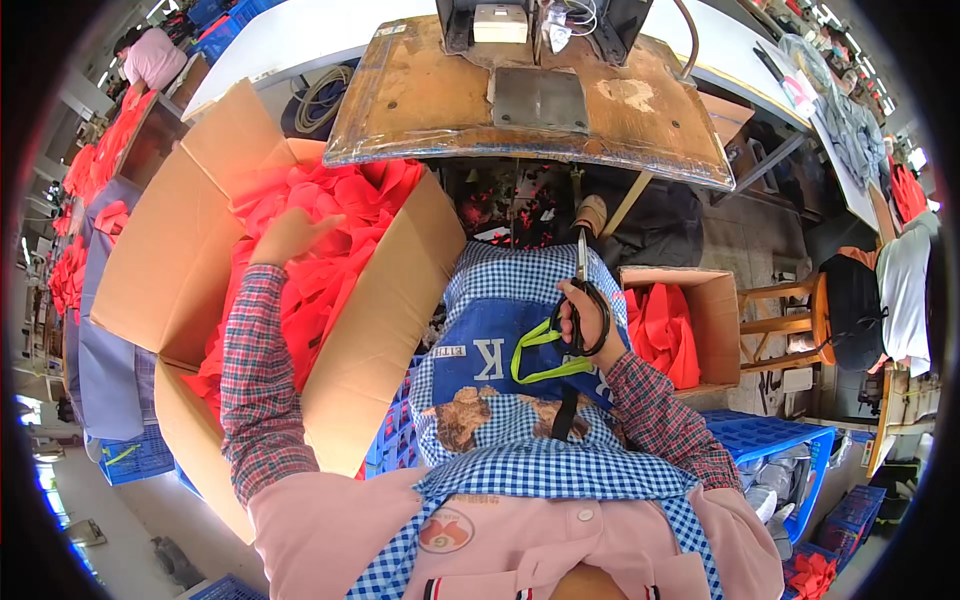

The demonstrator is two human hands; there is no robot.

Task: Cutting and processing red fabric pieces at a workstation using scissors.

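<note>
My left hand (290, 238) is over a large open cardboard box (345, 345) on the left, just above a heap of red fabric pieces (335, 275). Its fingers look stretched out, and nothing shows in them. A pair of black-handled scissors (582, 262) is gripped in my right hand (586, 322), blades pointing up and away from me over my lap. By that hand, a bright yellow-green strip (519, 348) forms a loop across my blue checked apron (500, 275); whether it is tied to the scissors cannot be made out.
Ahead stands a worn wooden machine table (420, 100) with a metal plate set in it. To my right are a smaller box (715, 325) of red fabric, a wooden stool (822, 310) and a blue plastic crate (770, 435). White tables (285, 45) lie behind.
</note>
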